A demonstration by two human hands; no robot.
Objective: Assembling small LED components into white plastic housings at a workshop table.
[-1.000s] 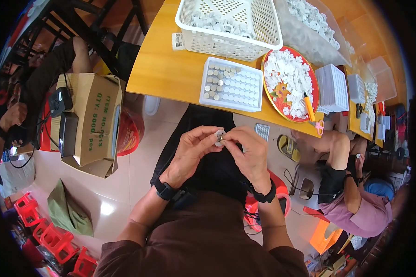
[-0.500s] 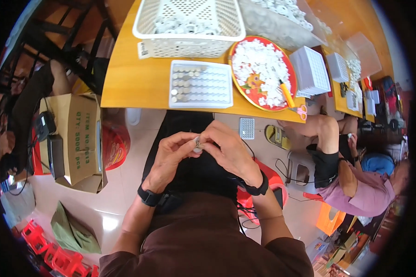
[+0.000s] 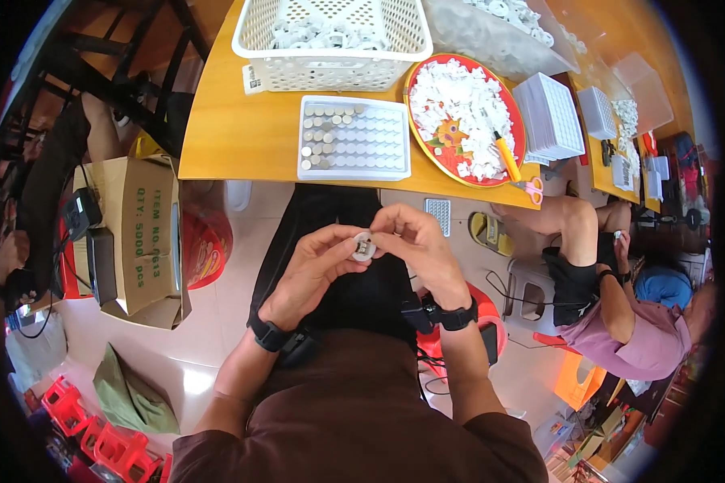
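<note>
Above my lap, my left hand (image 3: 318, 264) pinches a small round white plastic part (image 3: 363, 246) between thumb and fingers. Its face is turned up and shows dark and metallic details too small to make out. My right hand (image 3: 420, 245) has its thumb and index finger closed on the other edge of the same part. Beyond my hands, at the table's front edge, lies a white tray (image 3: 403, 171) with rows of round pockets. Silver discs like button batteries (image 3: 318, 149) sit towards its left side.
A white perforated basket (image 3: 322, 76) of white parts stands behind the tray. To its right are a red-rimmed plate (image 3: 417, 121) heaped with white pieces, an orange-handled tool (image 3: 507, 158), pink scissors (image 3: 533, 188) and stacked trays (image 3: 549, 117). A cardboard box (image 3: 141, 233) stands left; another person (image 3: 620, 330) sits right.
The round part has turned, so its face now shows between my fingers. My right hand has shifted slightly right and its fingers have spread a little. The whole view has moved slightly.
</note>
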